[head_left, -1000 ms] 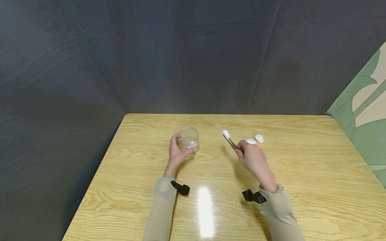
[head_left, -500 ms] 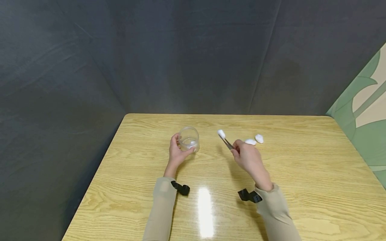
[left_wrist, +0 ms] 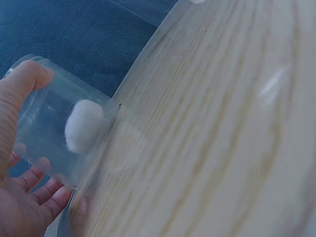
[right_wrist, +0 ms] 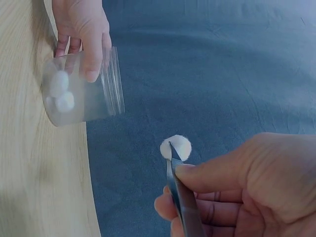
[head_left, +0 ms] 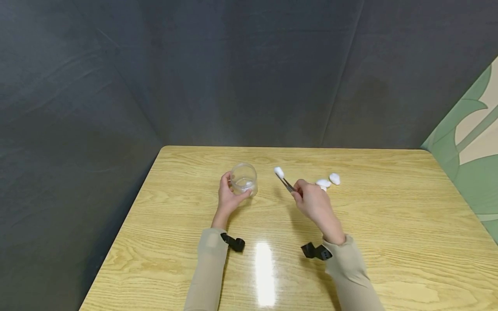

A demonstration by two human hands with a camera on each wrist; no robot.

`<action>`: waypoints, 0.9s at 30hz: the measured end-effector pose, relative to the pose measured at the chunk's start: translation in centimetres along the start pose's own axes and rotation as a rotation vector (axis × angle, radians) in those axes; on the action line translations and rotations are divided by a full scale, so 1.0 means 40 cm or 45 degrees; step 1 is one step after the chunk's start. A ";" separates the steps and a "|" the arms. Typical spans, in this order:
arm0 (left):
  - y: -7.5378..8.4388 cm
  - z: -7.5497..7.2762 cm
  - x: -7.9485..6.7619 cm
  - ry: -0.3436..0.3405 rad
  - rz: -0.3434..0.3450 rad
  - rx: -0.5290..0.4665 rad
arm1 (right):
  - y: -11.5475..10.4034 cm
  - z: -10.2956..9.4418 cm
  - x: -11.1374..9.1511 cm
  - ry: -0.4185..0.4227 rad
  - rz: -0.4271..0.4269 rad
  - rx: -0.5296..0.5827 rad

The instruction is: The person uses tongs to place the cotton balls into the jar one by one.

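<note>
My left hand (head_left: 229, 199) holds a clear plastic jar (head_left: 244, 175), thumb on one side and fingers round the other. The jar stands upright on the table, its mouth uncovered. White cotton balls (right_wrist: 59, 84) lie at its bottom in the right wrist view. To the right, my right hand (head_left: 316, 203) pinches metal tweezers (head_left: 285, 185) between thumb and fingers. Their tips grip a white cotton ball (head_left: 279, 172), raised above the table and to the right of the jar. In the right wrist view the tweezers (right_wrist: 183, 197) point toward that cotton ball (right_wrist: 178, 147).
More cotton balls (head_left: 323, 183) lie on the wooden table (head_left: 175, 259) beyond my right hand, one (head_left: 334, 178) slightly apart. A dark cloth (head_left: 249, 86) hangs behind the table's far edge. A green patterned panel (head_left: 474, 142) borders the right side.
My right hand has moved left, carrying the tweezers and the cotton ball closer to the jar. More of the loose cotton balls show behind it. The left hand and jar stay put.
</note>
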State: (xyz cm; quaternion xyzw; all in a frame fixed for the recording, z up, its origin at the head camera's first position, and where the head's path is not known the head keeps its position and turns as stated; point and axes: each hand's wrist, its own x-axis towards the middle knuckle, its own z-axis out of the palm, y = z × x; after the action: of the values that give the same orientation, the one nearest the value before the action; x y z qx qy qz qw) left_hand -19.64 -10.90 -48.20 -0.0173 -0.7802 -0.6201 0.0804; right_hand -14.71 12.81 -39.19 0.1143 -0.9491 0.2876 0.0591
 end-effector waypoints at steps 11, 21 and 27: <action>-0.052 0.006 0.018 0.021 -0.013 0.030 | -0.013 0.018 0.012 -0.007 -0.050 -0.005; -0.050 0.004 0.018 0.011 -0.011 0.019 | -0.028 0.029 0.023 -0.021 -0.058 -0.007; -0.014 -0.001 0.006 -0.004 -0.011 -0.003 | -0.042 0.034 0.028 -0.059 -0.030 -0.011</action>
State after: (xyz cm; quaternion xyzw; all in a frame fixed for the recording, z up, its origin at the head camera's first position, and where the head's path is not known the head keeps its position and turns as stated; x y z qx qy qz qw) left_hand -19.94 -11.08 -48.70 -0.0150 -0.7797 -0.6213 0.0763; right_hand -15.42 10.49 -39.24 0.1318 -0.9500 0.2802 0.0410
